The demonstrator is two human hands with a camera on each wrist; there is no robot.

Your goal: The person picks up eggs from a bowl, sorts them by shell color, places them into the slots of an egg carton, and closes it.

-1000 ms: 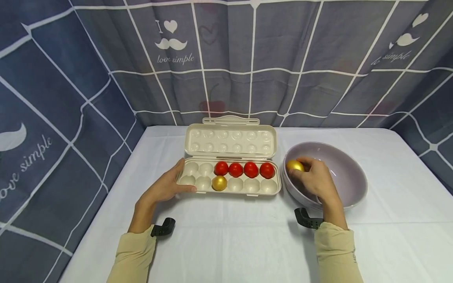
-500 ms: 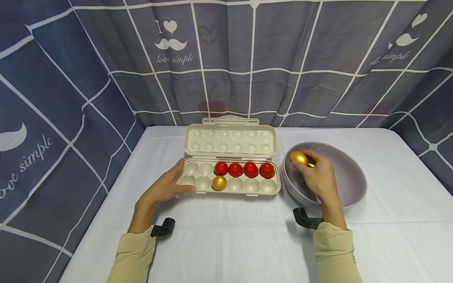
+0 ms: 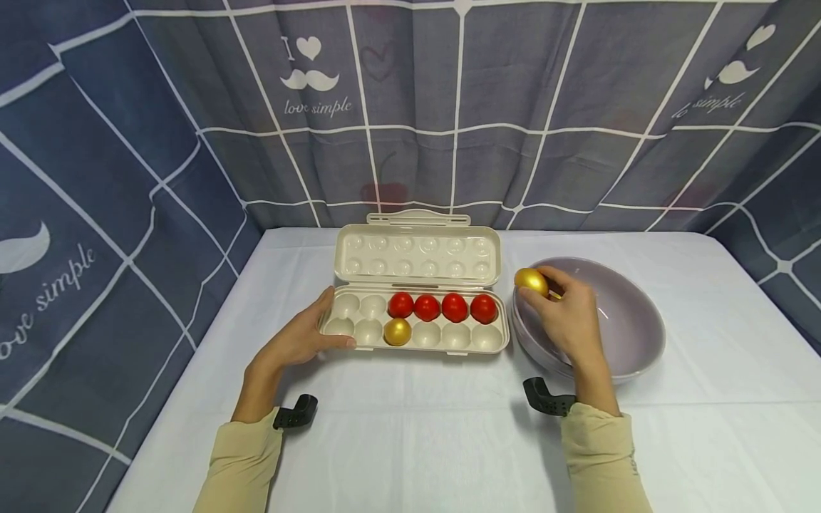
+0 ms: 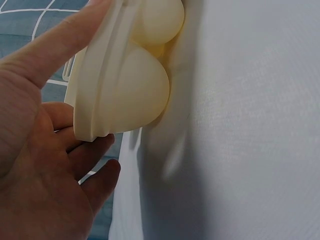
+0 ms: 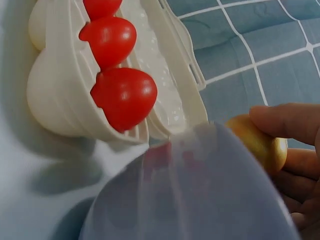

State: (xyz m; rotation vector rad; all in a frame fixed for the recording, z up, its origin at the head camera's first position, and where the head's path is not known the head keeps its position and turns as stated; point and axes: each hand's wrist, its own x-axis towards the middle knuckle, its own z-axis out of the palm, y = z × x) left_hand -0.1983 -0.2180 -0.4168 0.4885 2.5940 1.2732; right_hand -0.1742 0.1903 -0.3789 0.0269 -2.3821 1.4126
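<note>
An open cream egg carton (image 3: 417, 340) lies on the white table with several red eggs (image 3: 442, 308) in its back row and one gold egg (image 3: 397, 332) in the front row. My left hand (image 3: 301, 338) holds the carton's left end (image 4: 120, 95), thumb on the front rim. My right hand (image 3: 567, 320) pinches a second gold egg (image 3: 532, 282) (image 5: 257, 142) above the left rim of the lilac bowl (image 3: 631, 313) (image 5: 200, 195). The red eggs (image 5: 124, 97) show close in the right wrist view.
The carton's lid (image 3: 417, 255) lies flat open toward the back. A blue checked curtain (image 3: 449, 107) hangs behind and to the left of the table (image 3: 417, 442). Black wrist camera mounts (image 3: 295, 412) sit at both cuffs.
My right hand has lifted the gold egg out of the bowl and carried it up and left to the bowl's rim. The left hand and carton have stayed put.
</note>
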